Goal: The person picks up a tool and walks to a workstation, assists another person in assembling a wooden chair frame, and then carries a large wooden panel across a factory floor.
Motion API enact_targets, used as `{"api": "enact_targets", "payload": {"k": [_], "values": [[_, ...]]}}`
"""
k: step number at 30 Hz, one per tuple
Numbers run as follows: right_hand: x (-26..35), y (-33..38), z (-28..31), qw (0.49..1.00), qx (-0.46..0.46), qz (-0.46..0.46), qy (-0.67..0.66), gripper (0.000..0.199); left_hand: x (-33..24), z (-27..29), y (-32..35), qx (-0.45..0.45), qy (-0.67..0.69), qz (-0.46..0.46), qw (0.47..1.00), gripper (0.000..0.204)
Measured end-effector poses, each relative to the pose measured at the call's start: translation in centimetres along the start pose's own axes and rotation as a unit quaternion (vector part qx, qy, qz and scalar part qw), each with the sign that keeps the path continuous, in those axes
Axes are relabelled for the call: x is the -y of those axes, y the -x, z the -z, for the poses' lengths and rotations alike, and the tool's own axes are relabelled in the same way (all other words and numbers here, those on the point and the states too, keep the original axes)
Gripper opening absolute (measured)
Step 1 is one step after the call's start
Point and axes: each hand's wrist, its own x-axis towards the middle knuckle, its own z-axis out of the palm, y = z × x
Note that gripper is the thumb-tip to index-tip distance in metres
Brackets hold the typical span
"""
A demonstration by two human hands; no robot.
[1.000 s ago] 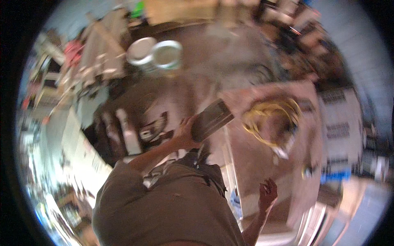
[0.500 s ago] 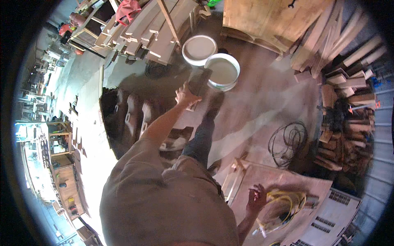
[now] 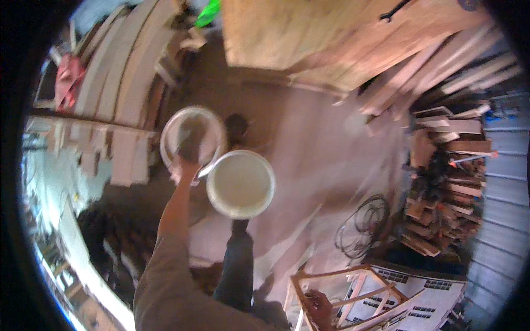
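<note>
My left hand [image 3: 186, 169] reaches forward to the near side of a round white bucket [image 3: 220, 132]. Its fingers close on a dark, blocky piece [image 3: 192, 134] that overlaps the bucket's opening; blur hides what kind it is. Right beside it, slightly nearer to me, stands a second white bucket [image 3: 271, 187] with a pale, cream-coloured surface inside. Low on the right, my right hand [image 3: 318, 308] is by a wooden frame [image 3: 337, 271]. Its fingers look curled, but blur hides whether they touch the frame.
Long boards [image 3: 124, 71] are stacked at the far left. A large wooden panel [image 3: 276, 38] stands at the back. Offcuts [image 3: 436, 215] pile up on the right beside a corrugated wall [image 3: 502, 204]. A coiled dark hose [image 3: 359, 223] lies on the floor.
The view has shifted, so the buckets appear nearer and further left. My left hand has moved with the dark piece from short of the buckets to the left bucket. My right hand is now beside the wooden frame.
</note>
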Motion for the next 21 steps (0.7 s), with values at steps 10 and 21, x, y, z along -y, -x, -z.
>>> {"api": "enact_targets", "payload": {"k": [10,21], "values": [[20.5,-22.8,7.4,0.886,-0.039,0.299,0.353,0.018,-6.3,9.6,-4.1,-0.023,0.081,-0.177,0.981,0.091],[75.6,-44.2,13.8,0.895,0.030,0.392,-0.210,0.033,-51.4,39.4,13.5,0.242,0.666,-0.228,0.668,0.053]]}}
